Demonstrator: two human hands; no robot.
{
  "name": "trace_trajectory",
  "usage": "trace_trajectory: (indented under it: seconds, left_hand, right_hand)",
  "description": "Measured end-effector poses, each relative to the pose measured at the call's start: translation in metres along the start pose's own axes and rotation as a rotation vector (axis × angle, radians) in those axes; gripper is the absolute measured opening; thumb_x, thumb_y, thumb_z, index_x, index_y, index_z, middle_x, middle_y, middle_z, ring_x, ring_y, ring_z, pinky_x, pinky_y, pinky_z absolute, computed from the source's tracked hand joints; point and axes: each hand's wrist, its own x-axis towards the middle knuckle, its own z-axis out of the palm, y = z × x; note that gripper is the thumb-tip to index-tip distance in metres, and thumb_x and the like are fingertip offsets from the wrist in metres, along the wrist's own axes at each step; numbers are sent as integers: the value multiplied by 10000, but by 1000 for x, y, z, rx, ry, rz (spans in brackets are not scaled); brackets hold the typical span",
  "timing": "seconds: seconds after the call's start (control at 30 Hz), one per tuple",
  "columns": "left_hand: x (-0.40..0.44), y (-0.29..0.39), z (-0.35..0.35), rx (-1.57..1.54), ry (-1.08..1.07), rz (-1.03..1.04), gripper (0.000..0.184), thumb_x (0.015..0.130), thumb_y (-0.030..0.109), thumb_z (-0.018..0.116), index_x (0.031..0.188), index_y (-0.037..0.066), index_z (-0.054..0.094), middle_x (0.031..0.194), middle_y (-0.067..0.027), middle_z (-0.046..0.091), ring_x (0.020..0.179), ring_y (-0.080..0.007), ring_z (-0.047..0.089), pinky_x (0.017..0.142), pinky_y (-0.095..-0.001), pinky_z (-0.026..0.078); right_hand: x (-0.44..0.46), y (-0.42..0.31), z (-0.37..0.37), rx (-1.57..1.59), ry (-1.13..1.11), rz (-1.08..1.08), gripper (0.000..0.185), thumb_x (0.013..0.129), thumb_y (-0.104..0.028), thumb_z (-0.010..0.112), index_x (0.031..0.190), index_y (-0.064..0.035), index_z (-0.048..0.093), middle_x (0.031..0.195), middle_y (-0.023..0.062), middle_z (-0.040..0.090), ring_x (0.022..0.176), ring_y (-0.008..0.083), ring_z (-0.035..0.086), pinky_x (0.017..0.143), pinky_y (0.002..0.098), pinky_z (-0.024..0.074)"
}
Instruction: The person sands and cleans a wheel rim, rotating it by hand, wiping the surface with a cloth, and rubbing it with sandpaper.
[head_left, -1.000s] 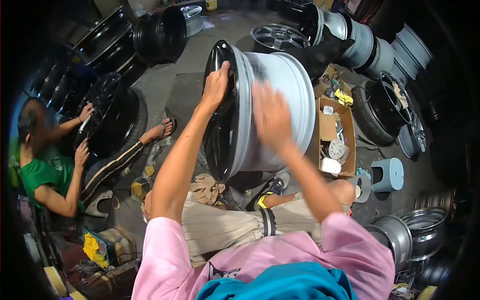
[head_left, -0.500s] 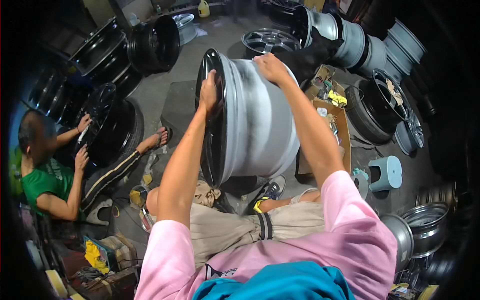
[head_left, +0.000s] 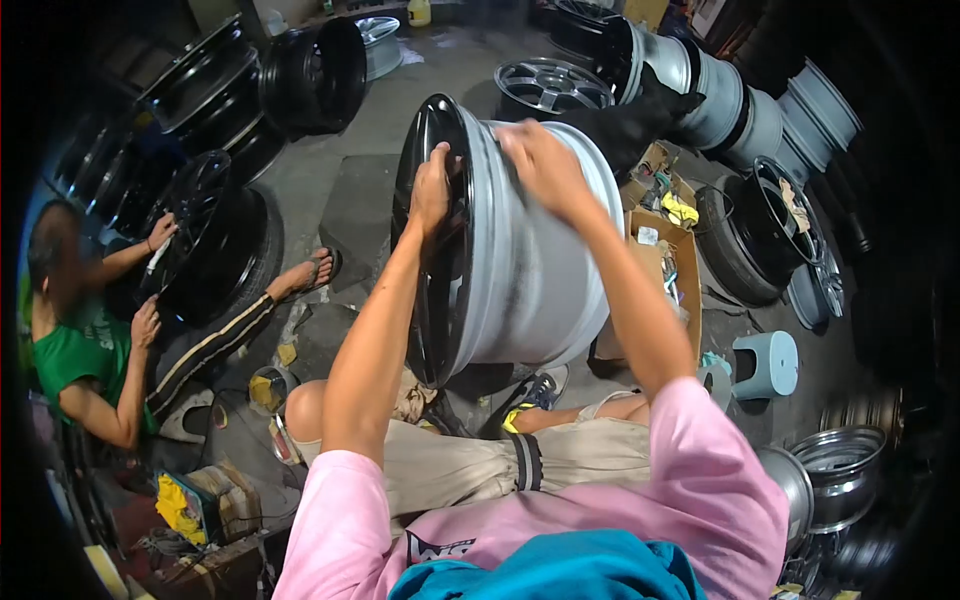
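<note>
A large wheel rim (head_left: 540, 270) stands on its edge in front of my knees, its glossy black face to the left and its grey-white barrel to the right. My left hand (head_left: 432, 190) grips the black outer lip near the top, fingers wrapped round it. On the upper barrel, just right of the lip, lies my right hand (head_left: 545, 165), slightly blurred. Its fingers are bent against the surface, and whether anything is under them is hidden. A dark smudged band runs down the barrel.
At the left a person in a green shirt (head_left: 85, 355) works on a black wheel (head_left: 195, 230). Cardboard boxes (head_left: 688, 290) with tools stand right of the rim, near a light-blue stool (head_left: 766, 364). More rims (head_left: 715, 95) line the back right.
My right hand went from the barrel's middle to its far right edge, then back left toward the black lip. My left hand has kept its grip. The rim has shifted slightly.
</note>
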Motion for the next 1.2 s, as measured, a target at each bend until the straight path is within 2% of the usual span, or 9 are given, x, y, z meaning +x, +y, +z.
trace_trajectory:
  seconds: [0.2,0.33,0.43,0.6,0.77,0.83,0.97,1.07,1.2]
  left_hand:
    - [-12,21,10,-16,152,94,667,1107,518,427,832,-55,629,717,-37,521,729,-163,510,752,-373,434]
    - [-13,13,0,-30,4,-115,660,1114,529,423,758,13,631,658,27,446,634,-114,438,649,-338,375]
    - [-26,25,3,65,35,-20,667,1111,540,423,757,21,648,641,44,423,609,-101,391,612,-335,328]
    - [-3,0,0,-33,42,-9,662,1118,511,417,810,-10,685,658,19,478,620,-114,414,632,-338,352]
    - [6,-5,1,-61,55,36,604,1119,455,418,781,-9,606,704,-9,488,670,-138,457,712,-354,433]
    - [-5,10,1,-4,80,10,597,1114,466,426,754,17,586,694,9,467,651,-121,429,660,-334,389]
    - [-5,-4,1,-88,64,-21,604,1114,475,423,741,30,589,669,29,456,620,-102,390,608,-321,330]
    - [-3,-9,0,-77,49,-5,628,1118,491,405,732,39,608,643,41,445,594,-96,370,582,-324,307]
    - [-20,29,-3,88,-52,-8,674,1126,513,374,738,31,642,633,43,459,577,-98,366,574,-328,312]
  right_hand:
    - [95,22,51,-18,-162,220,533,1074,-464,499,1153,-19,781,1227,236,727,1151,452,688,995,509,536]
    - [-79,-95,35,158,405,-95,346,1093,-160,556,1319,41,725,1375,235,666,1261,395,669,1095,428,506]
    - [-193,-109,57,79,305,-126,380,1036,-154,623,1364,10,723,1455,184,632,1439,411,532,1234,548,391]
    - [-59,-75,21,-26,336,-229,355,1087,-155,551,1354,14,712,1334,223,678,1307,436,600,1119,500,466]
    - [122,32,63,248,-127,-28,457,1090,-336,546,1196,69,730,1156,242,732,1090,413,671,1015,431,505]
    - [131,18,71,347,-130,340,479,1073,-380,551,1131,54,748,1089,248,755,1030,393,707,977,439,515]
    - [10,-68,27,396,191,184,368,1087,-298,572,1161,9,759,1252,248,730,1161,413,704,988,443,543]
    - [-131,-132,50,488,477,6,329,1039,-71,601,1314,60,725,1416,248,673,1390,453,599,1204,528,445]
    - [-123,-116,39,236,339,-254,365,1017,-35,613,1361,21,720,1453,248,646,1397,446,598,1195,516,464]
